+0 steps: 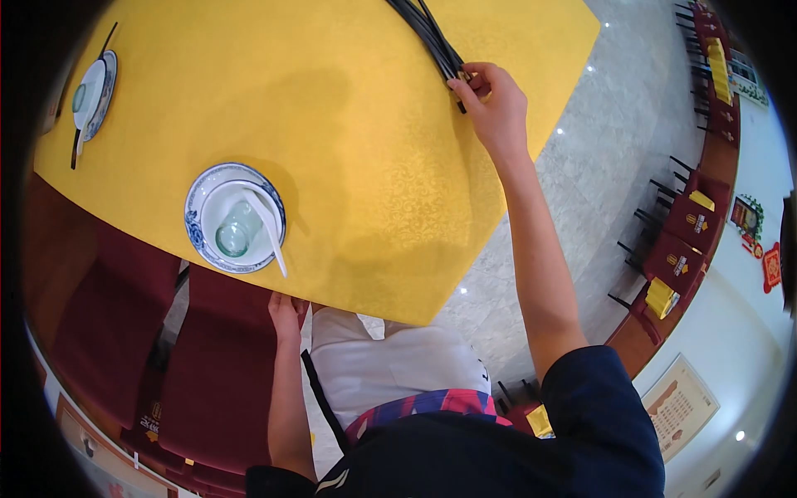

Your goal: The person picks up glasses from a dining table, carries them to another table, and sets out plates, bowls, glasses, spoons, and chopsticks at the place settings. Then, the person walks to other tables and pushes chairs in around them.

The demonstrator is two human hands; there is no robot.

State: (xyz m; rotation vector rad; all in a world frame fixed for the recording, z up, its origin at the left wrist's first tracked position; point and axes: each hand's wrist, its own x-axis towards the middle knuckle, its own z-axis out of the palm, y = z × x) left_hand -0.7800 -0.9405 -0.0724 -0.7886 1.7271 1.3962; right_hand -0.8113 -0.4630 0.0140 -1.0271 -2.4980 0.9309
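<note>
My right hand (496,101) is closed in a pinch on the lower ends of a bundle of dark chopsticks (433,37). The bundle lies slantwise over the yellow tablecloth (357,149) and runs out of view at the top. My left hand (286,314) is low at the table's near edge, its fingers curled at the top of a maroon chair back (224,357); some fingertips are hidden. Just above it on the cloth stands a blue-and-white plate (198,236) with a white bowl (217,203), a greenish clear glass (237,232) and a white spoon (267,222).
At the far left is another place setting (91,100) with a plate, bowl, glass, spoon and dark chopsticks. A second maroon chair (112,324) stands left of the first. Grey tiled floor (598,158) shows to the right, with further maroon tables (672,257) and chairs along the wall.
</note>
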